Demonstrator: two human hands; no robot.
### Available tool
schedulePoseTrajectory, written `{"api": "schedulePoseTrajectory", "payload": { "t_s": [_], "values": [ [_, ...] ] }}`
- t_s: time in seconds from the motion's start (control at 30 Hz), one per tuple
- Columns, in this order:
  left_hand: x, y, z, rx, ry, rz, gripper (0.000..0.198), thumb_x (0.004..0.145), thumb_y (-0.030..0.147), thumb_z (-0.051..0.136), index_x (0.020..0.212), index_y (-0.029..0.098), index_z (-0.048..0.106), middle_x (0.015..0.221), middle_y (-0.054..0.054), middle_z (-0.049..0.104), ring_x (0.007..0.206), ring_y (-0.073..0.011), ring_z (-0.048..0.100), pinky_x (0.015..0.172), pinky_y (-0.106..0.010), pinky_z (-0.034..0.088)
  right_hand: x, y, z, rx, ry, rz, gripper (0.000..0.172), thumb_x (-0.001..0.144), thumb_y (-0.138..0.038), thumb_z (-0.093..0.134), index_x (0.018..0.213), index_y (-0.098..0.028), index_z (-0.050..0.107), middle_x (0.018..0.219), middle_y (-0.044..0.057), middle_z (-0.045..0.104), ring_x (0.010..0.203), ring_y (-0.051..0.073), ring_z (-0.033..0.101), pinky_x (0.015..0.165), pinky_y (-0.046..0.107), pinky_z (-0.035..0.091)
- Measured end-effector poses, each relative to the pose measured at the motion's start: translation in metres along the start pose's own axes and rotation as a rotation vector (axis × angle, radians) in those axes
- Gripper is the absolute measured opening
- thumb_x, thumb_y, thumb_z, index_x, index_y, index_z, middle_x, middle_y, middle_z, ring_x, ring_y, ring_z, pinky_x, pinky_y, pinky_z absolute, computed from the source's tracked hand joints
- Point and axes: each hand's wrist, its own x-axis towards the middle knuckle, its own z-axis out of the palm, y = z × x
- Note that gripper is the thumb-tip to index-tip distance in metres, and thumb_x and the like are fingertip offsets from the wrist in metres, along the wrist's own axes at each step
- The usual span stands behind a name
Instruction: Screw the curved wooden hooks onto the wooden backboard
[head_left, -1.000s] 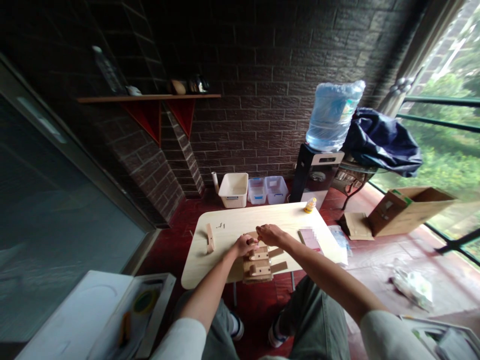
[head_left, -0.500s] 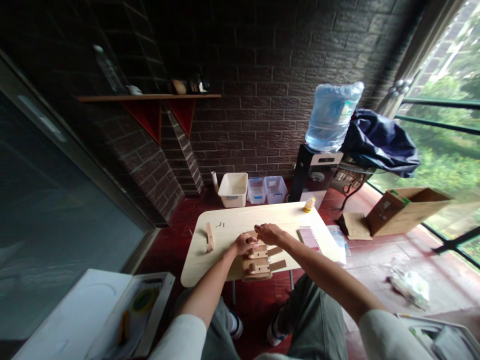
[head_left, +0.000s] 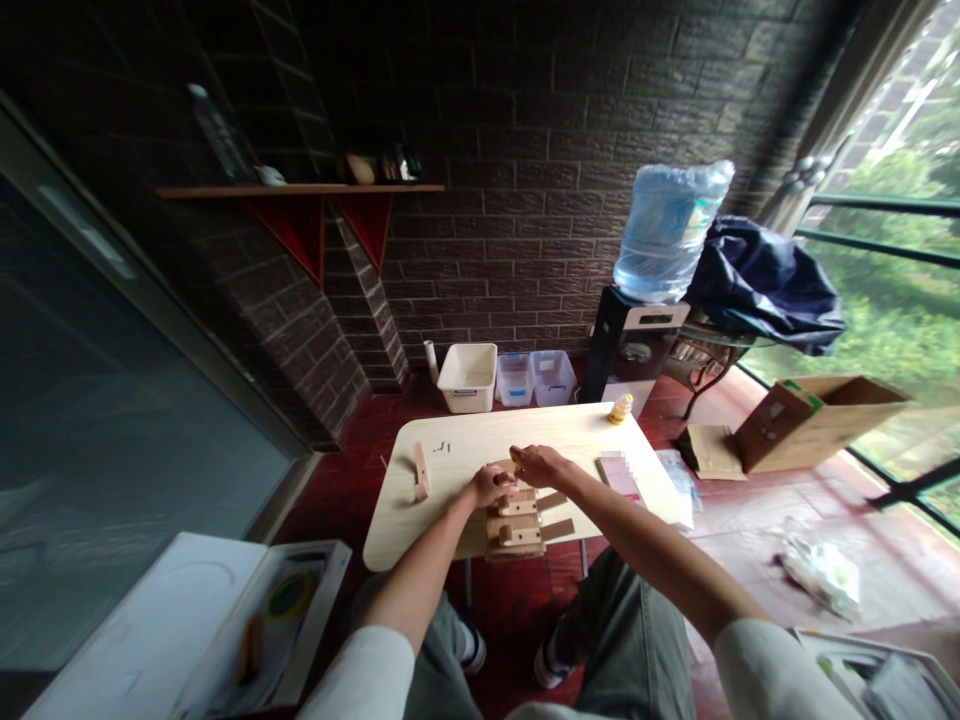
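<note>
My left hand [head_left: 489, 486] is closed at the far end of a light wooden assembly [head_left: 523, 535]; what its fingers grip is hidden. Just beyond and to the right, my right hand [head_left: 536, 465] is curled around a small upright tool with a yellow part [head_left: 518, 467], its kind too small to make out. Wooden blocks with dark holes run across the assembly, and flat slats [head_left: 557, 530] stick out to its right. Left of my hands lies a loose wooden piece [head_left: 421, 472] with raised ends. Several small dark bits [head_left: 442, 447], perhaps screws, rest beyond it.
The pale table [head_left: 390, 530] carries a yellow-capped bottle [head_left: 621, 408] and a pinkish booklet [head_left: 619, 478]. Plastic bins [head_left: 466, 378] and a water dispenser [head_left: 634, 345] stand behind it. A cardboard box [head_left: 795, 425] sits right; an open white case [head_left: 315, 600] is at lower left.
The two hands stay together at the assembly's far end. My right hand has turned slightly, showing more of the yellow part beneath it. The camera view has shifted a little.
</note>
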Motion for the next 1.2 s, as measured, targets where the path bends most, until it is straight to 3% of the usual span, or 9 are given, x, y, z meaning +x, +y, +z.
{"api": "schedulePoseTrajectory", "payload": {
  "t_s": [0.17, 0.43, 0.63, 0.73, 0.93, 1.07, 1.2],
  "values": [
    [0.001, -0.003, 0.001, 0.022, 0.009, 0.051, 0.036, 0.07, 0.043, 0.073, 0.095, 0.017, 0.077, 0.098, -0.008, 0.072, 0.09, -0.0234, 0.067, 0.083, -0.033, 0.051, 0.001, 0.006, 0.002, 0.02, 0.002, 0.004, 0.034, 0.097, -0.032, 0.048, 0.124, -0.013, 0.055, 0.107, 0.018, 0.071, 0.092, 0.024, 0.07, 0.076, 0.031, 0.052],
    [0.002, -0.001, 0.0, 0.073, 0.011, 0.066, 0.037, 0.071, 0.044, 0.072, 0.096, 0.019, 0.078, 0.099, -0.006, 0.073, 0.092, -0.0234, 0.066, 0.085, -0.033, 0.05, -0.002, 0.005, -0.007, 0.05, -0.029, 0.143, 0.043, 0.098, -0.043, 0.046, 0.124, -0.01, 0.053, 0.103, 0.021, 0.072, 0.092, 0.027, 0.072, 0.071, 0.032, 0.053],
    [-0.003, 0.008, -0.003, 0.056, -0.003, 0.037, 0.04, 0.07, 0.044, 0.073, 0.099, 0.016, 0.078, 0.098, -0.009, 0.073, 0.089, -0.0251, 0.067, 0.081, -0.033, 0.051, -0.014, 0.002, -0.024, 0.04, -0.055, 0.06, 0.038, 0.094, -0.035, 0.052, 0.128, -0.017, 0.054, 0.105, 0.015, 0.073, 0.092, 0.025, 0.072, 0.069, 0.03, 0.052],
    [-0.003, 0.009, -0.003, 0.052, -0.003, 0.038, 0.039, 0.07, 0.043, 0.073, 0.099, 0.017, 0.078, 0.1, -0.01, 0.073, 0.092, -0.026, 0.067, 0.083, -0.034, 0.051, -0.014, 0.002, -0.02, 0.015, -0.03, 0.02, 0.036, 0.095, -0.03, 0.05, 0.128, -0.017, 0.055, 0.109, 0.016, 0.072, 0.095, 0.026, 0.071, 0.071, 0.031, 0.053],
    [-0.002, 0.005, -0.002, 0.061, 0.011, 0.048, 0.035, 0.07, 0.042, 0.073, 0.095, 0.018, 0.078, 0.098, -0.009, 0.073, 0.094, -0.0257, 0.067, 0.086, -0.035, 0.051, -0.005, 0.004, -0.005, 0.038, -0.008, 0.02, 0.036, 0.099, -0.035, 0.046, 0.125, -0.012, 0.055, 0.105, 0.018, 0.072, 0.095, 0.026, 0.071, 0.074, 0.031, 0.053],
    [-0.003, 0.005, -0.002, 0.047, 0.005, 0.069, 0.035, 0.071, 0.042, 0.072, 0.096, 0.018, 0.078, 0.099, -0.008, 0.073, 0.094, -0.0248, 0.067, 0.086, -0.035, 0.051, -0.002, 0.001, -0.005, -0.006, -0.02, 0.058, 0.043, 0.098, -0.037, 0.047, 0.128, -0.007, 0.053, 0.105, 0.022, 0.071, 0.096, 0.029, 0.071, 0.075, 0.035, 0.054],
    [-0.004, 0.005, -0.001, 0.034, 0.02, 0.041, 0.037, 0.069, 0.041, 0.074, 0.094, 0.016, 0.078, 0.095, -0.009, 0.073, 0.089, -0.0253, 0.067, 0.082, -0.035, 0.051, -0.007, 0.002, -0.009, 0.03, -0.034, 0.045, 0.045, 0.094, -0.034, 0.052, 0.132, -0.01, 0.051, 0.107, 0.019, 0.072, 0.095, 0.028, 0.071, 0.072, 0.031, 0.054]
  ]
}}
